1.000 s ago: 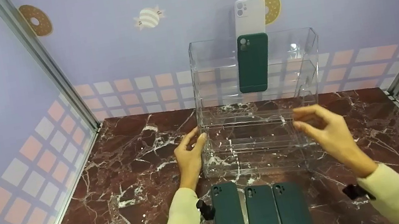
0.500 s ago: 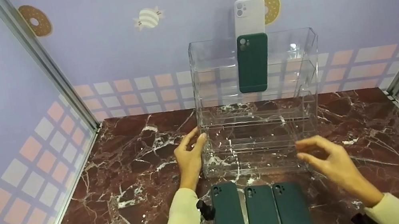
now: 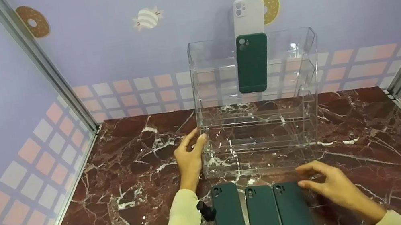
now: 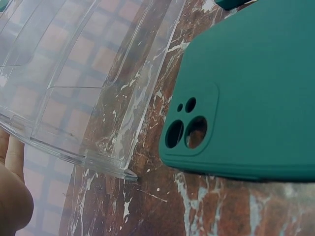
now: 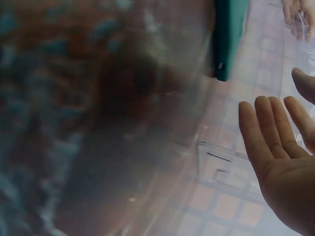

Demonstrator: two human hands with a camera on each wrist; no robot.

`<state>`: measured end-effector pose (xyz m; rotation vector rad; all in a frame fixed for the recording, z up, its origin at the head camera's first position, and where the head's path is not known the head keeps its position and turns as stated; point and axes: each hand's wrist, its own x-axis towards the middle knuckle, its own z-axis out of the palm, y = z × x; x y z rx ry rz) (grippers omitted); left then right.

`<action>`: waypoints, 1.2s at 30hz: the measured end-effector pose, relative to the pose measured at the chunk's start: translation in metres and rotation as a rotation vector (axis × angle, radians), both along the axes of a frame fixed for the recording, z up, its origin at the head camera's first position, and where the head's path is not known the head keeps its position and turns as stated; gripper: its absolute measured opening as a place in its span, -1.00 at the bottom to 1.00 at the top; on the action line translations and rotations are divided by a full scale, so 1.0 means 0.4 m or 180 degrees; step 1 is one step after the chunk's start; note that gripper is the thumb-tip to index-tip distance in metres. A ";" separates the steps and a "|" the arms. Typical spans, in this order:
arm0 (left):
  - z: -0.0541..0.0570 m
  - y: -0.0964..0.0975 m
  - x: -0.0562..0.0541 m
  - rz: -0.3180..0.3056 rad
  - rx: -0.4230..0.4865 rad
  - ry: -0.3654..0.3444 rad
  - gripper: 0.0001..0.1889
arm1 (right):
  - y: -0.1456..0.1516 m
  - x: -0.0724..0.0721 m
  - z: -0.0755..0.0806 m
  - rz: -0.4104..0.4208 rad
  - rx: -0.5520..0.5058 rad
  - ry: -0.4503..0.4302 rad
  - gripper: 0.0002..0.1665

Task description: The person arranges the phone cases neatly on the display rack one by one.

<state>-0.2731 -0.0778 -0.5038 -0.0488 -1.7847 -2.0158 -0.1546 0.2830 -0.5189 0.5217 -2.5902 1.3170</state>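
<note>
A clear stepped display rack (image 3: 243,122) stands on the marbled table. My left hand (image 3: 190,159) rests against its left side, with fairly straight fingers; the left wrist view shows part of that hand (image 4: 12,182) outside the clear panel. My right hand (image 3: 332,184) is beside the top right corner of the right-hand dark green phone case (image 3: 296,212), fingers extended and nothing held. Two more green phone cases, a left one (image 3: 228,213) and a middle one (image 3: 263,216), lie flat in the same row. In the right wrist view the right palm (image 5: 290,182) shows, fingers spread slightly.
On the rack's upper tiers, a green phone case (image 3: 253,63) stands in front of a white phone case (image 3: 249,19). Patterned lilac walls (image 3: 99,44) enclose the table (image 3: 153,218) at the back and sides.
My right hand has come down along the rack's right side, from its middle tier to beside the right-hand green case. My left hand has stayed at the rack's left side.
</note>
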 end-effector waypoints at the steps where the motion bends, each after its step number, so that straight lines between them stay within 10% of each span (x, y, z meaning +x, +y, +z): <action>1: 0.000 0.000 0.000 0.0011 -0.0013 0.0004 -0.66 | 0.001 0.002 -0.004 0.0036 0.0059 -0.0041 -0.57; 14: -0.001 -0.002 0.001 0.0037 -0.0088 -0.0021 -0.66 | 0.002 0.004 -0.023 0.0423 0.0116 -0.0808 -0.42; 36: -0.001 -0.001 -0.001 0.0034 -0.0054 -0.0048 -0.66 | 0.004 -0.011 -0.023 0.0459 0.0723 -0.0756 -0.31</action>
